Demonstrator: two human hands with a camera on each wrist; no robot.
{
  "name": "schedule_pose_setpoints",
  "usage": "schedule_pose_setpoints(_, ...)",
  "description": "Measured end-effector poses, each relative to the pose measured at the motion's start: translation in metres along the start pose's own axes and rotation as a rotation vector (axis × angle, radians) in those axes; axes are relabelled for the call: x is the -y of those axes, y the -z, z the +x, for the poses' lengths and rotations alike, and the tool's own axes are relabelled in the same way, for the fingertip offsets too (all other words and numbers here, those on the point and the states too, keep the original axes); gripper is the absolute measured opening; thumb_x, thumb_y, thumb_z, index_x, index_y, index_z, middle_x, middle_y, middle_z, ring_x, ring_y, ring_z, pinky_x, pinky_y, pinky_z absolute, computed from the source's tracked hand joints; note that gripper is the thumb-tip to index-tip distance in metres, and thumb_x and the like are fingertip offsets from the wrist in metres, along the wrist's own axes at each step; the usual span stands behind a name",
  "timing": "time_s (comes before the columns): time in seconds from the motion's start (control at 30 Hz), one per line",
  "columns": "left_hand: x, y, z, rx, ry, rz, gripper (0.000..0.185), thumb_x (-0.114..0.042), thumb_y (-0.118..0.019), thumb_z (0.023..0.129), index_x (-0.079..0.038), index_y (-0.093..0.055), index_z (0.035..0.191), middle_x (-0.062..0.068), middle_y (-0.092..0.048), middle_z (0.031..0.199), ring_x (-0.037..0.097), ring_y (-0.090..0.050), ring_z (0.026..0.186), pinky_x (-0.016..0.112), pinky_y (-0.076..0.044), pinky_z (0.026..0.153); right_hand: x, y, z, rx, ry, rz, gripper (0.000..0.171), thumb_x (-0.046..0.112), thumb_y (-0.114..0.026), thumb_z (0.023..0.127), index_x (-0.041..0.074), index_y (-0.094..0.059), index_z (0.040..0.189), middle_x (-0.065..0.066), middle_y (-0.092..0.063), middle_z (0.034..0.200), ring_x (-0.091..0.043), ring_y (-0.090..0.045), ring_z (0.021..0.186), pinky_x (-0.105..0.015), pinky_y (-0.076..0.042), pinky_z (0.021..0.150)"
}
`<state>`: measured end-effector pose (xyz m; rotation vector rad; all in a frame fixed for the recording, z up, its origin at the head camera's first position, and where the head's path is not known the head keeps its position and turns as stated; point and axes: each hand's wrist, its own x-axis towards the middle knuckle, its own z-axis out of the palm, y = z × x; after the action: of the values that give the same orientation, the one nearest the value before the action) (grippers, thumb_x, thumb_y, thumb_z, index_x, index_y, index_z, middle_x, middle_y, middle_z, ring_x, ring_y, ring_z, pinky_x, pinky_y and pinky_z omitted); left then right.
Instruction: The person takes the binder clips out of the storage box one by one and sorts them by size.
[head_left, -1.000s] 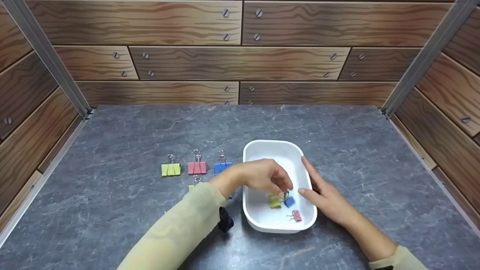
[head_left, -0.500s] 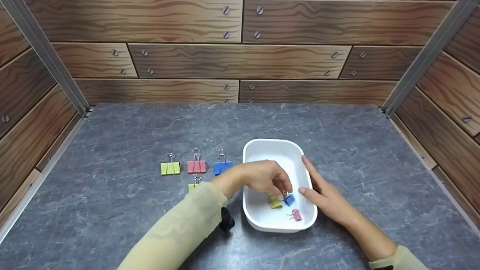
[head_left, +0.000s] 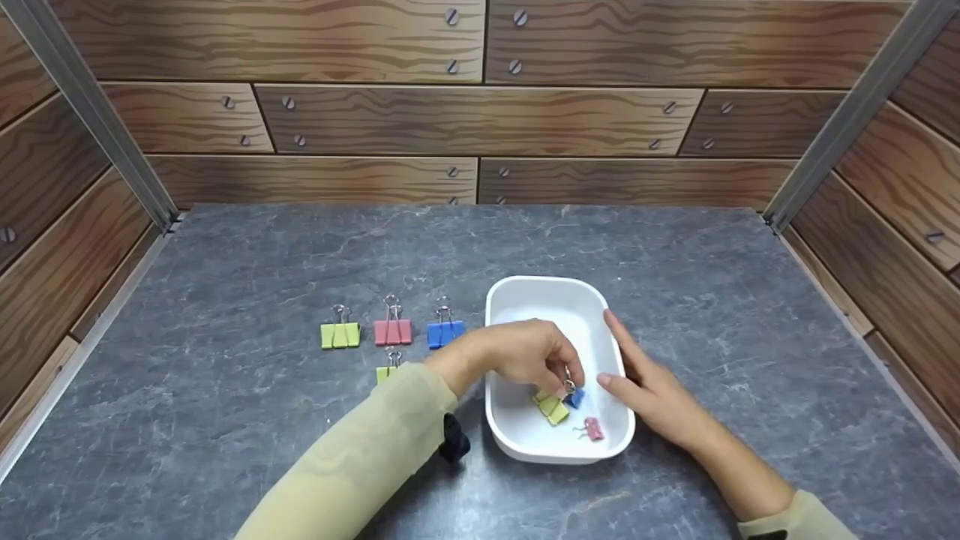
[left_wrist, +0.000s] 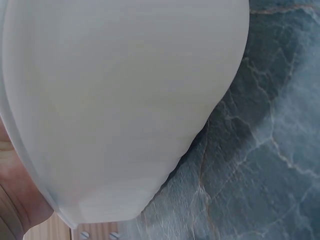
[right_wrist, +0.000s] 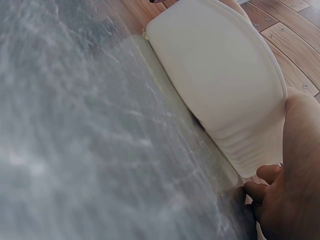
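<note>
The white tub (head_left: 540, 300) stands well apart from the back and right edges of the worktop (head_left: 285, 255). The right hand (head_left: 651, 390) grips its rim; the left hand (head_left: 536, 354) bends over small clips (head_left: 553, 411) inside (pinching one or not, I cannot tell). Leftward, larger clips (head_left: 393, 333) form a row; the left sleeve (head_left: 360, 450) partly hides another.

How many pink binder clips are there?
2: a pink clip on the table between a green clip and a blue clip, another pink clip in the white tub. The left sleeve may hide more.

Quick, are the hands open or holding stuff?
Left hand: curled by the clips; can't tell if holding one.
Right hand: holding the tub.
</note>
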<state>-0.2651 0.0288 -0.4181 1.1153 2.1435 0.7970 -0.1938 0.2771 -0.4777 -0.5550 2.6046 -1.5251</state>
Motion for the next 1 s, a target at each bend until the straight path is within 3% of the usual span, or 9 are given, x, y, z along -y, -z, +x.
schedule_pose_setpoints(0.23,0.0,0.001,-0.001,-0.011,-0.012,0.004,0.02,-0.005,-0.079,0.096,-0.007,-0.08,0.116,-0.003,-0.078,0.091,0.0,-0.063,0.076,0.017,-0.051,0.071,0.0,0.0,0.0,-0.009,0.007,-0.012,0.083,0.023,-0.067,0.105,0.03,-0.017,0.172,-0.023,-0.04,0.164,-0.037,-0.055,0.137,-0.028,-0.052,0.1)
schedule_pose_setpoints(0.53,0.0,0.003,-0.005,-0.055,-0.013,-0.095,0.019,-0.007,-0.076,0.098,-0.005,-0.079,0.118,-0.007,-0.073,0.086,0.002,-0.06,0.074,0.018,-0.048,0.066,0.0,0.0,0.0,-0.006,-0.001,-0.003,0.084,0.023,-0.067,0.105,0.032,-0.017,0.171,-0.019,-0.036,0.167,-0.035,-0.055,0.136,-0.028,-0.052,0.1)
schedule_pose_setpoints(0.87,0.0,0.009,-0.016,-0.172,-0.104,-0.204,0.019,-0.003,-0.075,0.098,0.002,-0.078,0.117,0.001,-0.078,0.089,0.002,-0.065,0.079,0.017,-0.051,0.075,0.001,0.001,0.0,0.016,0.002,0.012,0.082,0.023,-0.065,0.106,0.032,-0.015,0.171,-0.022,-0.04,0.164,-0.034,-0.06,0.132,-0.028,-0.055,0.098)
schedule_pose_setpoints(1.0,-0.002,0.017,-0.026,-0.245,-0.11,-0.239,0.021,-0.005,-0.076,0.099,0.0,-0.078,0.119,0.002,-0.079,0.094,0.004,-0.067,0.084,0.021,-0.055,0.082,0.001,0.001,0.0,0.011,-0.009,-0.001,0.082,0.024,-0.065,0.106,0.032,-0.016,0.171,-0.021,-0.04,0.165,-0.033,-0.06,0.132,-0.027,-0.053,0.099)
